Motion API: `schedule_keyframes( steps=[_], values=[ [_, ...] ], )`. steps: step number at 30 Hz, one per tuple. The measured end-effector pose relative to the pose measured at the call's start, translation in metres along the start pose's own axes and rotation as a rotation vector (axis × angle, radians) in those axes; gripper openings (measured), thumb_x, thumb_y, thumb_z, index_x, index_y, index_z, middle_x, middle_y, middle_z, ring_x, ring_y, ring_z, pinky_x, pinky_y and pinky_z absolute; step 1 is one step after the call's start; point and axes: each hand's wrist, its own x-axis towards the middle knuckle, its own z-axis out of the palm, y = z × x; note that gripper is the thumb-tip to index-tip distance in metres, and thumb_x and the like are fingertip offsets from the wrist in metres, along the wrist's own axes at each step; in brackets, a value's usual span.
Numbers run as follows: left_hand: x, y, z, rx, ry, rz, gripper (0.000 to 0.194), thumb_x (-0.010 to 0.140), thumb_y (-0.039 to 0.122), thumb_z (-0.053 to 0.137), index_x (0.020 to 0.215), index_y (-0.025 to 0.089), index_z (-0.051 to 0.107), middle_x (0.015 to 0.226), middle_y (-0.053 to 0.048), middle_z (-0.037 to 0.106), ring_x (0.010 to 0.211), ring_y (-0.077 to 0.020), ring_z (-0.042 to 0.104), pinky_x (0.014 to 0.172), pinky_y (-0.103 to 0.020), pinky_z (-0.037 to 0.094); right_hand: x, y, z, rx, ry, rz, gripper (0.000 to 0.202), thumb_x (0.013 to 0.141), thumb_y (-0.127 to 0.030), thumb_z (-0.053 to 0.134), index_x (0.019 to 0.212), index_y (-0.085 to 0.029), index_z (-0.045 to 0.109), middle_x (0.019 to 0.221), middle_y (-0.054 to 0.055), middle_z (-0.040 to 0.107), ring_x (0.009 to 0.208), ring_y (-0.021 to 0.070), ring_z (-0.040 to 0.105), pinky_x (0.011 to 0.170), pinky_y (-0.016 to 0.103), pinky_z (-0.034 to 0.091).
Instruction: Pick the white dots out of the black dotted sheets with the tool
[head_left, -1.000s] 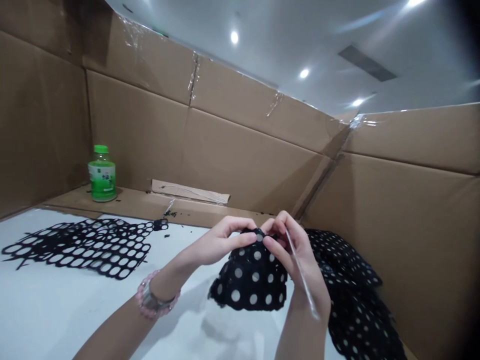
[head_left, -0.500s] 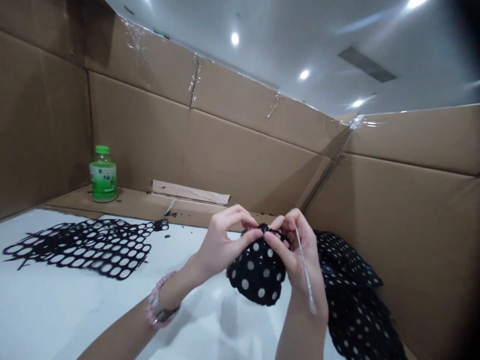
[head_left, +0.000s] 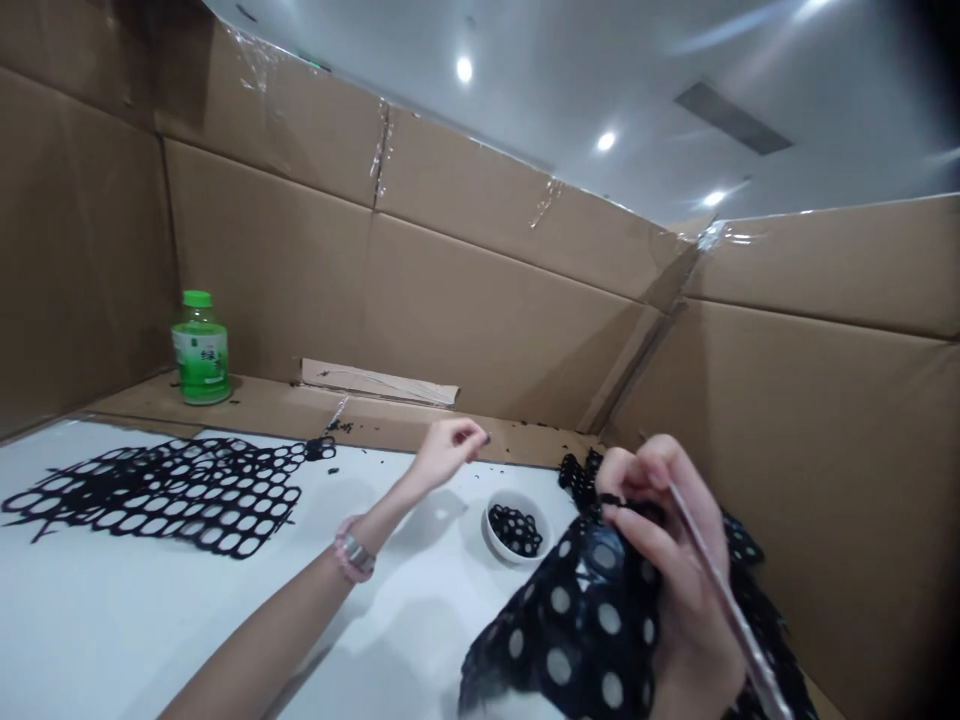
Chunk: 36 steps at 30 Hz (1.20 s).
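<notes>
Tabletop (head_left: 97, 630) inside cardboard walls (head_left: 480, 310), lights (head_left: 464, 70) overhead

Black sheet with pale grey dots (head_left: 559, 665), white bowl (head_left: 491, 543), green bottle (head_left: 202, 365), brown cardboard walls (head_left: 480, 310)

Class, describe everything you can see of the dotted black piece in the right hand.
The dotted black piece looks thin and flexible, like fabric or soft sheet, with pale round spots spaced across it; whether they are holes is unclear. A glossy patch shows near the top. The right hand pinches its upper edge between thumb and fingers, and it hangs slanting downward, its lower part blurred and reaching the picture's bottom edge.
</notes>
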Motion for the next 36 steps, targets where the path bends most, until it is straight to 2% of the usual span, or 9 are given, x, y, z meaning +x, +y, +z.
schedule_keyframes(
  steps=[4,6,11,14,17,22,25,30,36],
  values=[
    [-0.015,-0.018,0.046,0.053,-0.227,-0.017,0.025,0.093,0.031,0.058,0.111,0.014,0.062,0.11,-0.007,0.065,0.093,-0.0197,0.065,0.08,-0.039,0.056,0.007,0.006,0.009,0.084,-0.358,0.083,0.025,0.083,-0.021,0.061,0.079,-0.024,0.037,0.072,-0.005,0.045,0.061,0.012,0.033,0.055,0.024,0.029],
    [-0.02,-0.014,0.054,0.025,-0.282,-0.008,0.025,0.092,0.033,0.06,0.107,0.013,0.064,0.108,-0.006,0.066,0.094,-0.0215,0.065,0.081,-0.038,0.055,0.01,0.009,0.016,0.127,-0.401,0.123,0.025,0.083,-0.022,0.061,0.079,-0.024,0.037,0.074,-0.004,0.046,0.06,0.0118,0.032,0.054,0.025,0.028],
    [-0.022,0.026,0.02,-0.148,-0.368,0.043,0.053,0.094,0.054,0.038,0.088,0.013,0.071,0.088,-0.006,0.073,0.089,-0.0222,0.066,0.079,-0.031,0.052,0.013,0.011,0.024,0.128,-0.182,0.13,0.027,0.08,-0.019,0.062,0.079,-0.024,0.036,0.076,-0.004,0.046,0.067,0.0133,0.039,0.063,0.026,0.034],
    [-0.028,0.054,-0.004,-0.21,-0.437,0.06,0.053,0.079,0.065,0.057,0.078,0.014,0.07,0.075,-0.005,0.069,0.071,-0.0176,0.063,0.068,-0.027,0.049,0.016,0.014,0.02,0.111,-0.121,0.107,0.027,0.08,-0.015,0.061,0.079,-0.025,0.035,0.073,-0.005,0.045,0.065,0.0128,0.039,0.062,0.025,0.034],
    [-0.036,0.073,-0.018,-0.228,-0.404,0.073,0.042,0.075,0.056,0.069,0.073,0.015,0.065,0.064,0.0,0.06,0.061,-0.0122,0.053,0.059,-0.022,0.042,0.022,0.02,0.016,0.004,-0.169,0.075,0.026,0.083,-0.02,0.061,0.079,-0.025,0.036,0.073,-0.005,0.048,0.064,0.0133,0.04,0.06,0.025,0.034],
    [-0.046,0.088,-0.03,-0.207,-0.371,0.12,0.032,0.083,0.047,0.063,0.075,0.016,0.063,0.066,0.002,0.054,0.062,-0.0114,0.046,0.059,-0.022,0.037,0.023,0.023,0.021,-0.051,-0.249,0.081,0.033,0.082,-0.025,0.068,0.079,-0.024,0.036,0.081,-0.002,0.062,0.072,0.0148,0.05,0.071,0.028,0.038],
    [-0.049,0.093,-0.029,-0.1,-0.345,0.189,0.024,0.088,0.037,0.057,0.077,0.016,0.062,0.07,0.002,0.056,0.067,-0.0129,0.05,0.065,-0.024,0.04,0.023,0.023,0.025,0.003,-0.245,0.07,0.037,0.08,-0.024,0.07,0.077,-0.024,0.034,0.076,-0.004,0.062,0.066,0.0132,0.048,0.064,0.026,0.036],
    [-0.057,0.099,-0.012,0.092,0.043,0.4,0.013,0.082,0.028,0.065,0.08,0.016,0.063,0.079,-0.002,0.064,0.076,-0.0155,0.057,0.074,-0.026,0.043,0.024,0.023,0.028,0.035,-0.127,0.009,0.038,0.08,-0.025,0.072,0.076,-0.024,0.034,0.07,-0.006,0.058,0.059,0.0111,0.047,0.058,0.024,0.035],
    [-0.06,0.104,-0.009,-0.011,-0.065,0.253,0.021,0.082,0.028,0.066,0.068,0.013,0.068,0.065,-0.002,0.066,0.061,-0.0123,0.055,0.059,-0.023,0.042,0.02,0.016,0.032,-0.061,-0.123,0.025,0.037,0.079,-0.021,0.071,0.078,-0.025,0.034,0.075,-0.005,0.058,0.059,0.0107,0.045,0.052,0.023,0.032]
  ],
)
